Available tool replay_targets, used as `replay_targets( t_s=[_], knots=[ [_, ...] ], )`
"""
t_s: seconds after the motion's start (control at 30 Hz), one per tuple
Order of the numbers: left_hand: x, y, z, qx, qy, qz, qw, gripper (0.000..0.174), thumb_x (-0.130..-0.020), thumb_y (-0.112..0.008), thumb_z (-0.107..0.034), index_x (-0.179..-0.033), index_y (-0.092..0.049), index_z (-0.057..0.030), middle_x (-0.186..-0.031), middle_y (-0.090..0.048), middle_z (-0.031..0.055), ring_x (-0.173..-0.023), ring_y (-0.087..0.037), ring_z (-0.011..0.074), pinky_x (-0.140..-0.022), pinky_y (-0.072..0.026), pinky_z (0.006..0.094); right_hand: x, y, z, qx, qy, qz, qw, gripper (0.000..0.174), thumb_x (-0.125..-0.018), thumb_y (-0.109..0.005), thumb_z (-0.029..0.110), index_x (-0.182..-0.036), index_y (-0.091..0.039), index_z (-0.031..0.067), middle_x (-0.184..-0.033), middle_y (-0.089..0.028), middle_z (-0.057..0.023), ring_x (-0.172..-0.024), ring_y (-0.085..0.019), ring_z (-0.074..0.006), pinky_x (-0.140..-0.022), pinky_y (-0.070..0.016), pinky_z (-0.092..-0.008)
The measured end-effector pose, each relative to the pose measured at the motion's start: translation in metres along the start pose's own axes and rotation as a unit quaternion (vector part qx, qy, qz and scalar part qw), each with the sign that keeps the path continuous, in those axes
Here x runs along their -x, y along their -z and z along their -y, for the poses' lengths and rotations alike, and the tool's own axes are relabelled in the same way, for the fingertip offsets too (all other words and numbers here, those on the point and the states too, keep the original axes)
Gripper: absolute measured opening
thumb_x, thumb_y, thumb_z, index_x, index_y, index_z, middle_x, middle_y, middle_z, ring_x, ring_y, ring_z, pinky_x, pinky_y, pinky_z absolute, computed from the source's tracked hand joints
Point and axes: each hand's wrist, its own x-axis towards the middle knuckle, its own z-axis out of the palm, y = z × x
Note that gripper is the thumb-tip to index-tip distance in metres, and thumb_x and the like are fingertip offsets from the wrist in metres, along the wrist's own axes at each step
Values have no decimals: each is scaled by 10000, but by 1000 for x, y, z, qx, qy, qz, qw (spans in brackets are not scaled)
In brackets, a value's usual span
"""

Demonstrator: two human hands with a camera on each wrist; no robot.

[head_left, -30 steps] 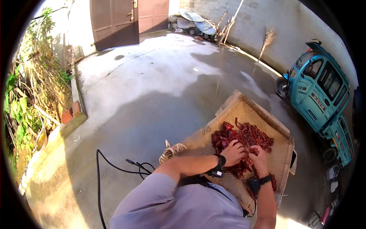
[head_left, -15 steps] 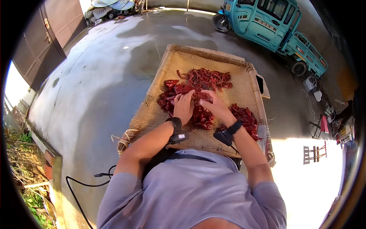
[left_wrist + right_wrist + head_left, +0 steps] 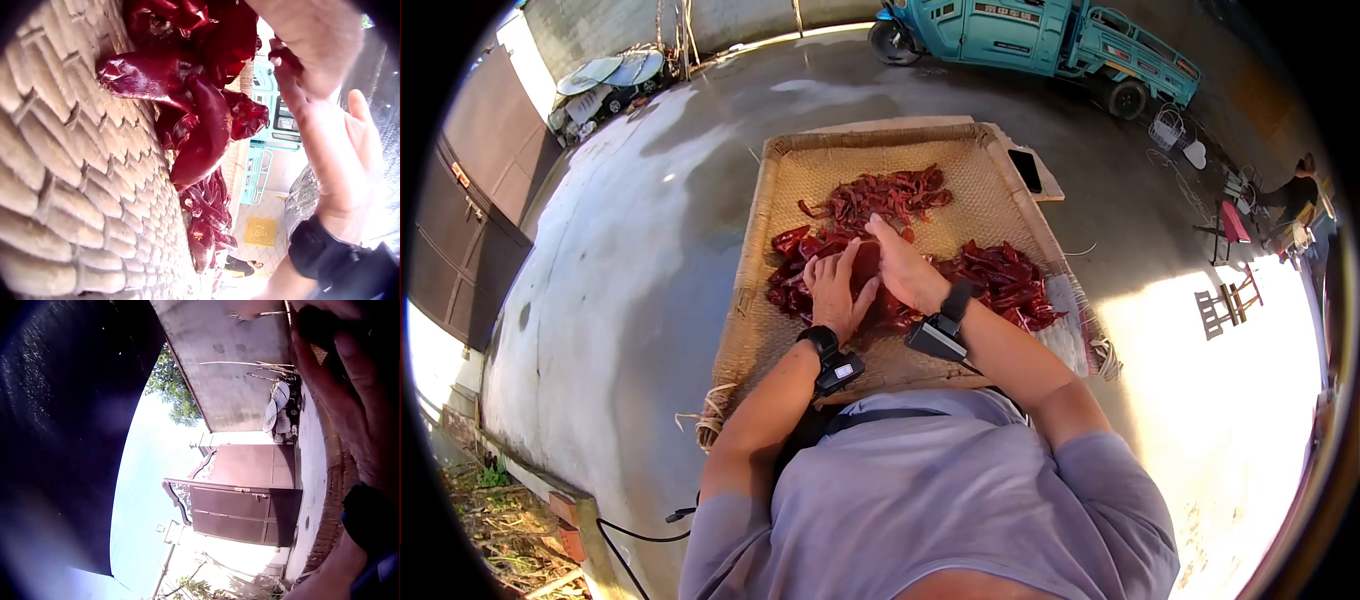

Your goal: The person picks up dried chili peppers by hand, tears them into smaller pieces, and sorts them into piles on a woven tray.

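Centrally, a pile of red peppers (image 3: 788,285) lies in a woven tray (image 3: 790,165), with two further clusters: an upper pile (image 3: 890,195) of crinkled pieces above it, and a right pile (image 3: 1002,285) near the tray's right edge. The left hand (image 3: 835,295) is at the middle of the frame, fingers spread and thumb wide apart. The right hand (image 3: 910,272) is just beside it, fingers extended; a dark red pepper (image 3: 865,262) shows between the two, though whether the right hand grips it cannot be told. A phone (image 3: 1025,170) lies at the upper right of the tray; a turquoise three-wheeler (image 3: 1015,40) stands along the top of the frame.
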Motion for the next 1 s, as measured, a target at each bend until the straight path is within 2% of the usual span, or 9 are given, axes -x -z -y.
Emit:
replay_targets(
  t_s=[0.1,0.17,0.2,0.3,0.37,0.47,0.57,0.8,1.0],
  knots=[
    [1,-3,7,-12,59,-13,998,627,-822,-705,-187,-1384,-444,-89,-1163,-546,149,-1156,-478,327,-1104,-237,496,3,11,6,175,22,31,984,665,-988,-547,471,-1443,-388,12,-1492,-372,-139,-1331,-393,-251,-1105,-326,-433],
    [0,3,4,-26,94,-37,995,632,-781,-715,-144,-1354,-452,-97,-1191,-518,157,-1180,-454,343,-1102,-235,511,-8,46,12,377,39,86,921,613,-972,-594,409,-1406,-442,4,-1459,-410,-168,-1274,-468,-282,-1060,-394,-431],
    [0,2,6,-54,99,-54,992,633,-785,-708,-134,-1361,-447,-100,-1222,-499,161,-1198,-436,351,-1105,-227,520,-4,58,12,534,110,10,839,521,-939,-638,318,-1323,-525,-15,-1337,-501,-204,-1186,-538,-325,-987,-457,-423],
    [5,-8,17,-96,121,-95,983,621,-812,-664,-91,-1389,-437,-116,-1356,-405,165,-1278,-353,380,-1122,-189,559,10,100,15,778,216,-133,575,361,-948,-595,239,-1250,-580,42,-1133,-584,-175,-1095,-534,-365,-981,-404,-490],
    [4,-8,18,-119,106,-90,983,608,-824,-649,-83,-1393,-439,-120,-1361,-405,162,-1282,-352,377,-1128,-183,556,-7,145,18,838,101,-150,514,477,-927,-606,297,-1359,-534,109,-1217,-591,-162,-1133,-525,-377,-1037,-341,-559],
    [2,-2,9,-112,85,-95,985,542,-845,-627,-76,-1361,-471,-130,-1354,-418,139,-1285,-360,353,-1135,-185,550,-15,182,31,837,-65,-112,532,518,-915,-629,321,-1382,-522,125,-1182,-630,-153,-1136,-539,-383,-1030,-327,-606],
    [0,0,6,-111,56,-97,987,484,-852,-623,-76,-1316,-501,-134,-1331,-438,118,-1281,-377,321,-1141,-190,546,-19,201,33,836,-94,-88,533,522,-890,-652,302,-1375,-539,143,-1191,-651,-135,-1160,-548,-381,-1036,-309,-640],
    [0,-5,13,-90,-3,-98,991,470,-846,-627,-46,-1289,-509,-147,-1299,-462,93,-1253,-393,314,-1108,-239,509,-15,202,37,825,4,-68,561,409,-913,-612,168,-1321,-590,153,-1295,-606,-112,-1205,-530,-371,-1033,-287,-698],
    [-1,-5,8,-39,-27,-60,997,462,-900,-662,-165,-1334,-503,-152,-1271,-517,93,-1276,-397,307,-1128,-232,525,15,115,61,711,95,22,696,408,-844,-663,119,-1244,-592,81,-1181,-656,-149,-1101,-609,-376,-924,-490,-446]
  ],
)
